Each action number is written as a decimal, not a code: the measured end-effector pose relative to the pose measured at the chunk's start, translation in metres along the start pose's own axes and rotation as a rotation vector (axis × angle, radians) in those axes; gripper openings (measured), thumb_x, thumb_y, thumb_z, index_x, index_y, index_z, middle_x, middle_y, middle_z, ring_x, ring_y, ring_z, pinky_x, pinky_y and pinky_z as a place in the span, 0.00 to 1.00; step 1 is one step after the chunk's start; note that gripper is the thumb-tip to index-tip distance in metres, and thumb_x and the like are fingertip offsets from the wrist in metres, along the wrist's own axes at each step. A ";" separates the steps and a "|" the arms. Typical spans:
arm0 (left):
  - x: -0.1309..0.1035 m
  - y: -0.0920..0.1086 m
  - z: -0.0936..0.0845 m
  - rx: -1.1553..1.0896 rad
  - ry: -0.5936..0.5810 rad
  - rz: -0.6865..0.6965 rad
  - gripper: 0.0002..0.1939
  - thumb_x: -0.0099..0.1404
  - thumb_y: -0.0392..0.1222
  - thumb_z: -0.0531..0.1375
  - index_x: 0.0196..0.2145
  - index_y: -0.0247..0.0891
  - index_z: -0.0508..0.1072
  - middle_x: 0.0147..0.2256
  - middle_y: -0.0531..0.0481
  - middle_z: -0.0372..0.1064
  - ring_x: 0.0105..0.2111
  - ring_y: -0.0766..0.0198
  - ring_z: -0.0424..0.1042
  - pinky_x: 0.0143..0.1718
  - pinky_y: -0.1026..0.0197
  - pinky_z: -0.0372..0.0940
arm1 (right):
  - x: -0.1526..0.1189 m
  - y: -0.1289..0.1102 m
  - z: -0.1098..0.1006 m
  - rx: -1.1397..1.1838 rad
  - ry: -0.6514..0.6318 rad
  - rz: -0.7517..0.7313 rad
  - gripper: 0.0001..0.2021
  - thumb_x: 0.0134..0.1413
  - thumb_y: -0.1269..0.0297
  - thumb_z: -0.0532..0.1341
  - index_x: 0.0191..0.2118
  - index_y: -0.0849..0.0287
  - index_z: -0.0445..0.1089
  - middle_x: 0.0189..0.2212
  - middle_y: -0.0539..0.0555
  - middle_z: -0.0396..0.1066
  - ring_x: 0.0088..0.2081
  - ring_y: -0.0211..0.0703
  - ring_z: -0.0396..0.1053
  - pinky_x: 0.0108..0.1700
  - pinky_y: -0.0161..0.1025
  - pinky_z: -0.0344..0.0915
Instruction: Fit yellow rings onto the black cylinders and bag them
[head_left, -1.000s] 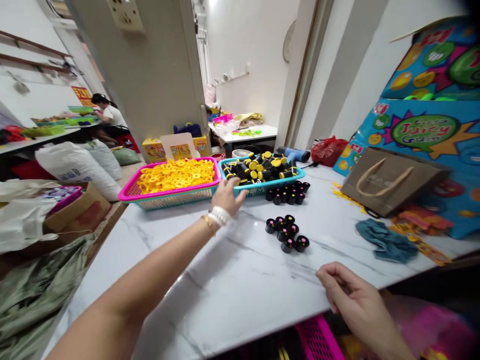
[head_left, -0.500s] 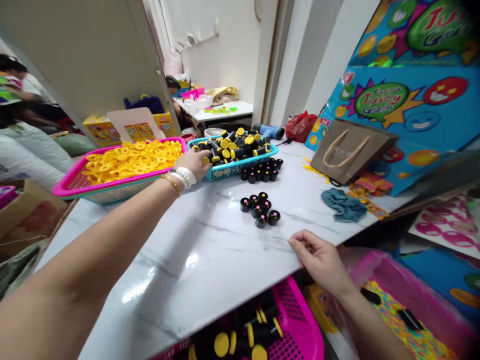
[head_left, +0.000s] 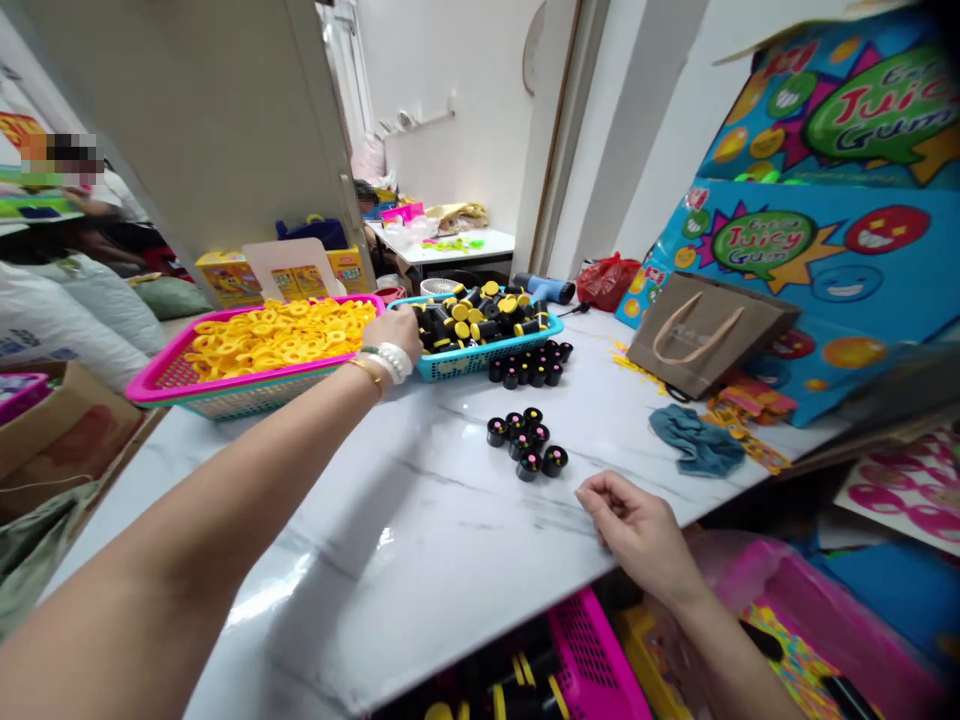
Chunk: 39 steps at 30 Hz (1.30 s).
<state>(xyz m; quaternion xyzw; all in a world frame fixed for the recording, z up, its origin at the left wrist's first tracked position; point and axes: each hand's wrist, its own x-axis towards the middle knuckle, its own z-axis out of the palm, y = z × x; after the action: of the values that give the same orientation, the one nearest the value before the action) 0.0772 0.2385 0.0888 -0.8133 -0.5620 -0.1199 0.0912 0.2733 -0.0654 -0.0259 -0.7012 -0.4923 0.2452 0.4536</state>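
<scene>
My left hand (head_left: 396, 336), with a beaded bracelet and a gold bangle at the wrist, is at the near left end of a blue basket (head_left: 480, 358). The back of the hand hides its fingers, so I cannot tell whether they hold anything. Black cylinders with yellow caps (head_left: 487, 312) fill that basket. My right hand (head_left: 628, 520) hovers near the table's front edge, fingers curled and thumb against the index finger, nothing visible in it. Left of it stands a small group of open black cups (head_left: 528, 462) with pink and yellow bits inside; more black cups (head_left: 525, 370) stand by the basket.
A pink-rimmed basket (head_left: 161, 375) of yellow ring-shaped pieces is on the left. Along the right lie a blue cloth (head_left: 694, 440), a brown paper bag (head_left: 705, 340) and a red plastic bag (head_left: 600, 285). Below the table edge sit a pink basket (head_left: 592, 650) and a pink-lined bin (head_left: 855, 600) of colourful bits.
My left hand has drawn back slightly toward the basket's left end, its fingers now out of sight. The right hand keeps its curled pose. The whole view has shifted slightly.
</scene>
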 end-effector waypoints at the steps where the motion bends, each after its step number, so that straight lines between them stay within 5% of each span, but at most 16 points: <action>1: -0.014 -0.002 -0.002 0.008 0.027 0.025 0.21 0.61 0.40 0.55 0.51 0.28 0.67 0.43 0.31 0.71 0.42 0.43 0.72 0.40 0.50 0.67 | -0.003 0.002 -0.002 0.002 0.014 0.012 0.15 0.60 0.49 0.57 0.33 0.57 0.68 0.18 0.46 0.59 0.20 0.38 0.59 0.23 0.34 0.55; 5: -0.081 -0.016 -0.001 0.012 0.069 0.206 0.18 0.64 0.46 0.52 0.47 0.34 0.69 0.42 0.37 0.68 0.39 0.48 0.72 0.39 0.52 0.67 | -0.013 0.012 -0.011 0.002 0.055 0.066 0.15 0.59 0.49 0.58 0.33 0.57 0.68 0.19 0.47 0.61 0.21 0.38 0.59 0.23 0.34 0.55; 8: -0.105 -0.022 0.004 -0.038 -0.006 0.317 0.14 0.63 0.44 0.54 0.43 0.35 0.72 0.40 0.41 0.67 0.38 0.52 0.71 0.40 0.56 0.67 | -0.015 0.017 -0.011 -0.011 0.047 0.080 0.15 0.59 0.49 0.58 0.33 0.57 0.69 0.20 0.47 0.61 0.22 0.38 0.58 0.24 0.34 0.55; 13: -0.049 -0.019 0.001 -0.156 0.234 0.203 0.17 0.63 0.42 0.57 0.49 0.36 0.71 0.47 0.41 0.64 0.43 0.54 0.70 0.45 0.57 0.66 | -0.008 0.017 0.005 -0.108 0.042 0.028 0.16 0.59 0.49 0.58 0.32 0.57 0.69 0.20 0.46 0.59 0.22 0.38 0.58 0.24 0.34 0.54; 17: -0.008 -0.010 0.011 -0.200 0.182 0.110 0.22 0.63 0.45 0.59 0.53 0.34 0.68 0.49 0.39 0.65 0.46 0.51 0.69 0.47 0.56 0.65 | -0.002 0.013 0.008 -0.116 0.018 -0.018 0.17 0.59 0.49 0.57 0.31 0.57 0.69 0.19 0.46 0.58 0.22 0.37 0.58 0.24 0.34 0.54; 20: -0.019 0.000 0.033 -0.252 0.269 0.146 0.31 0.64 0.48 0.58 0.59 0.28 0.61 0.51 0.33 0.64 0.53 0.47 0.64 0.54 0.51 0.61 | 0.021 0.014 -0.004 -0.072 0.055 -0.023 0.17 0.59 0.49 0.58 0.30 0.58 0.70 0.17 0.46 0.59 0.21 0.37 0.58 0.24 0.34 0.54; 23: -0.048 0.014 0.057 -0.408 0.432 0.305 0.28 0.66 0.48 0.56 0.59 0.29 0.62 0.53 0.33 0.62 0.56 0.47 0.60 0.59 0.49 0.56 | 0.072 0.018 -0.027 0.020 0.231 -0.055 0.16 0.53 0.52 0.63 0.27 0.60 0.69 0.19 0.48 0.63 0.23 0.36 0.59 0.26 0.33 0.57; 26: -0.070 0.029 0.075 -0.613 0.209 0.476 0.17 0.66 0.47 0.56 0.46 0.34 0.73 0.44 0.38 0.69 0.48 0.51 0.67 0.52 0.51 0.62 | 0.127 0.022 -0.044 0.182 0.310 -0.027 0.17 0.46 0.50 0.67 0.30 0.61 0.69 0.25 0.50 0.67 0.25 0.37 0.63 0.27 0.33 0.62; 29: -0.080 0.037 0.083 -0.729 -0.036 0.451 0.15 0.66 0.49 0.56 0.38 0.35 0.76 0.35 0.44 0.73 0.35 0.58 0.71 0.40 0.57 0.67 | 0.147 0.022 -0.045 0.282 0.283 -0.023 0.18 0.48 0.49 0.65 0.37 0.59 0.69 0.33 0.52 0.69 0.33 0.39 0.69 0.33 0.35 0.68; 32: -0.088 0.038 0.082 -0.857 -0.187 0.419 0.19 0.65 0.53 0.56 0.42 0.36 0.76 0.35 0.47 0.76 0.32 0.62 0.72 0.36 0.60 0.67 | 0.125 0.020 -0.036 0.347 0.157 -0.057 0.16 0.51 0.53 0.65 0.42 0.58 0.70 0.39 0.54 0.70 0.40 0.42 0.70 0.40 0.37 0.70; 35: -0.096 0.039 0.080 -0.970 -0.290 0.418 0.25 0.59 0.55 0.63 0.49 0.37 0.74 0.41 0.47 0.76 0.39 0.59 0.73 0.42 0.58 0.66 | 0.082 0.017 -0.027 0.301 0.046 -0.037 0.16 0.51 0.56 0.67 0.44 0.58 0.71 0.40 0.56 0.72 0.42 0.45 0.70 0.43 0.40 0.70; 39: -0.107 0.044 0.082 -0.878 -0.253 0.446 0.22 0.54 0.47 0.68 0.45 0.36 0.76 0.41 0.45 0.75 0.42 0.54 0.71 0.47 0.54 0.64 | 0.024 0.004 -0.017 0.156 0.208 -0.023 0.12 0.55 0.57 0.65 0.42 0.57 0.71 0.39 0.55 0.73 0.39 0.44 0.71 0.43 0.39 0.70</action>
<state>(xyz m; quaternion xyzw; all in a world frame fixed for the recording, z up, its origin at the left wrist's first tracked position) 0.0899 0.1505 -0.0217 -0.8832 -0.2780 -0.2228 -0.3049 0.2983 -0.0502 -0.0193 -0.6798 -0.4302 0.2033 0.5580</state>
